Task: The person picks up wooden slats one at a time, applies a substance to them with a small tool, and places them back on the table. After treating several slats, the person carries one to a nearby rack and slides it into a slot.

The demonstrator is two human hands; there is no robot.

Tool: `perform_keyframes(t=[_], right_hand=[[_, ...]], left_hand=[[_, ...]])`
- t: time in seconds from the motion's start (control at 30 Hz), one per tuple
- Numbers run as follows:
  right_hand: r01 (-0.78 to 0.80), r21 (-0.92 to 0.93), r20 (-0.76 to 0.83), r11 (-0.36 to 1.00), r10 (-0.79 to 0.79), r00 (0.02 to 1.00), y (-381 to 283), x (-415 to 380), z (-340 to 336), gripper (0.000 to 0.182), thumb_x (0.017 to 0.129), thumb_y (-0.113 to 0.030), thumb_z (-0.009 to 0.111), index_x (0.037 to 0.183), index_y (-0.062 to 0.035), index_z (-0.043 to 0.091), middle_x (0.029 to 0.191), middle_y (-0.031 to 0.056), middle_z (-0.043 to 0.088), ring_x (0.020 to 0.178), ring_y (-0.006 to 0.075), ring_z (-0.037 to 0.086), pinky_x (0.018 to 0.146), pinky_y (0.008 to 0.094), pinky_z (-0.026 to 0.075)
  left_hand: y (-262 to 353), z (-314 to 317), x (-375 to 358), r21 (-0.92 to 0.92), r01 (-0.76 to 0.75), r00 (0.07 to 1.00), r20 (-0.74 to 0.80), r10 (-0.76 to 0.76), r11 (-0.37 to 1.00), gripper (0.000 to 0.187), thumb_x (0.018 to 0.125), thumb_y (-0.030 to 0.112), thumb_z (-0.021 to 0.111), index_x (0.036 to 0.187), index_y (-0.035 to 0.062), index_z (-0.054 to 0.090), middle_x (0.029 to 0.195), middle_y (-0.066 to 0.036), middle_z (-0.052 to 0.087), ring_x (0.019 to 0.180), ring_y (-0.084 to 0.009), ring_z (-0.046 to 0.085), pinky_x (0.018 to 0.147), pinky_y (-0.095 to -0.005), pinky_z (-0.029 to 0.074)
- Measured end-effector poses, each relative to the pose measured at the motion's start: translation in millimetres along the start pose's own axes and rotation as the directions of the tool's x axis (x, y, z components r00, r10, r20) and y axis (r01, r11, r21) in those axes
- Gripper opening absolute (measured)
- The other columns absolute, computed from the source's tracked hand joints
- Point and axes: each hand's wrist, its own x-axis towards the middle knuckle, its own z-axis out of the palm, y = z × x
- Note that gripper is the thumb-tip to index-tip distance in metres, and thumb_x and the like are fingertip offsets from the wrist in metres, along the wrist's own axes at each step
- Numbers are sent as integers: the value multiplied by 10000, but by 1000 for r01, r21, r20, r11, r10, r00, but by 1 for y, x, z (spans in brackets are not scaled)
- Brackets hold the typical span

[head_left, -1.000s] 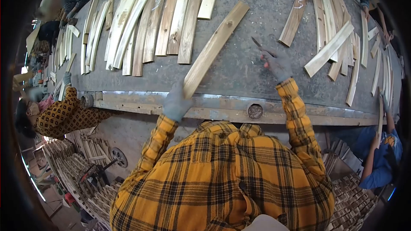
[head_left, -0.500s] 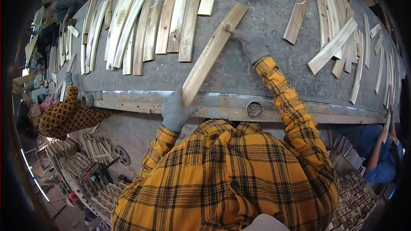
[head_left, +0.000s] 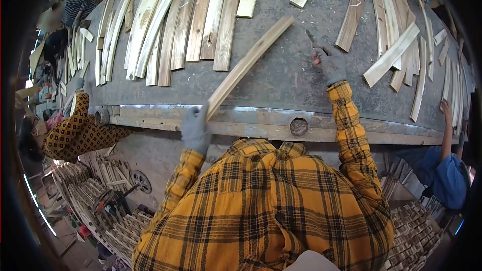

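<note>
My left hand (head_left: 196, 129), in a grey glove, grips the near end of a wooden strip (head_left: 249, 68) at the table's front edge. The strip slants up to the right, turned partly onto its narrow edge. My right hand (head_left: 330, 64), gloved with bare fingertips showing, is apart from the strip on its right side. Its fingers are closed round a small knife (head_left: 310, 35), whose thin dark blade points up and left; the handle is mostly hidden.
Under the strips lies a grey metal-topped table (head_left: 281, 90). Several wooden strips (head_left: 205, 15) line its left part; a chalk-marked strip (head_left: 351, 12) and a pile of strips (head_left: 391, 55) lie right. Co-workers stand at both sides. Stacked wood (head_left: 414, 236) sits below.
My right hand has left the strip and moved right. The strip has turned toward its edge in my left hand. A pale strip at the top, blurred before, now lies on the table.
</note>
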Motion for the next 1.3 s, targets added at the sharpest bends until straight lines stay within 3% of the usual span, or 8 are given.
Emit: perform_keyframes(t=[0.23, 0.33, 0.43, 0.83, 0.93, 1.03, 1.13, 1.3], right_hand=[[50, -163, 136, 985, -27, 990, -3, 16, 42, 244, 870, -160, 605, 1099, -93, 657, 854, 47, 667, 665, 128, 604, 611, 245, 494], [379, -452, 141, 808, -355, 924, 21, 28, 62, 228, 863, -209, 596, 1071, -168, 677, 935, 99, 667, 771, 232, 631, 668, 340, 509], [562, -615, 46, 553, -687, 726, 31, 29, 65, 211, 826, -135, 614, 1024, -143, 686, 878, 69, 658, 722, 240, 612, 649, 337, 494], [369, -887, 208, 278, -472, 857, 18, 0, 85, 413, 834, -106, 518, 1212, -268, 558, 931, 76, 609, 794, 291, 620, 687, 382, 506], [494, -786, 265, 371, -520, 812, 23, 0, 77, 408, 875, -101, 464, 1248, -255, 524, 1011, 81, 566, 812, 277, 638, 676, 390, 531], [383, -779, 203, 496, -379, 903, 0, -3, 74, 413, 878, -95, 454, 1248, -267, 522, 1038, 84, 567, 832, 295, 634, 685, 392, 531], [363, -887, 192, 287, -485, 853, 25, 8, 74, 419, 878, -93, 453, 1248, -278, 523, 1012, 93, 577, 836, 302, 633, 685, 397, 530], [405, -836, 163, 370, -537, 827, 35, 10, 72, 440, 858, -80, 479, 1246, -283, 522, 1008, 80, 592, 840, 290, 633, 690, 389, 526]], left_hand=[[-39, -1, -36, 4, 78, 991, 108, -78, 997, 602, 622, 157, 712, 1181, 72, 504, 1042, -137, 503, 1018, -337, 488, 828, -422, 441], [-39, 4, -38, -24, 8, 1000, -9, -8, 1000, 572, 628, 200, 735, 1139, 73, 512, 1017, -136, 531, 986, -328, 514, 829, -416, 447], [-16, -2, -38, -57, 169, 965, 212, -153, 984, 574, 644, 248, 755, 1131, 80, 502, 1001, -160, 580, 951, -339, 559, 808, -419, 465], [-24, -13, -32, -113, 149, 967, 223, -121, 982, 613, 663, 261, 738, 1193, 79, 490, 963, -171, 609, 915, -351, 581, 784, -429, 473], [-22, -15, -29, -122, 153, 966, 228, -122, 981, 615, 668, 263, 734, 1204, 79, 495, 982, -171, 609, 922, -353, 580, 791, -428, 472], [-26, -12, -30, -87, 134, 970, 216, -113, 987, 575, 663, 263, 727, 1174, 96, 521, 968, -131, 620, 925, -317, 588, 800, -418, 477], [-12, -7, -28, -54, 139, 967, 222, -124, 989, 583, 663, 264, 730, 1181, 96, 521, 963, -136, 621, 921, -321, 588, 800, -419, 475], [-17, -3, -26, -75, 120, 972, 210, -102, 990, 581, 671, 263, 732, 1182, 83, 523, 970, -161, 618, 907, -338, 591, 785, -419, 476]])
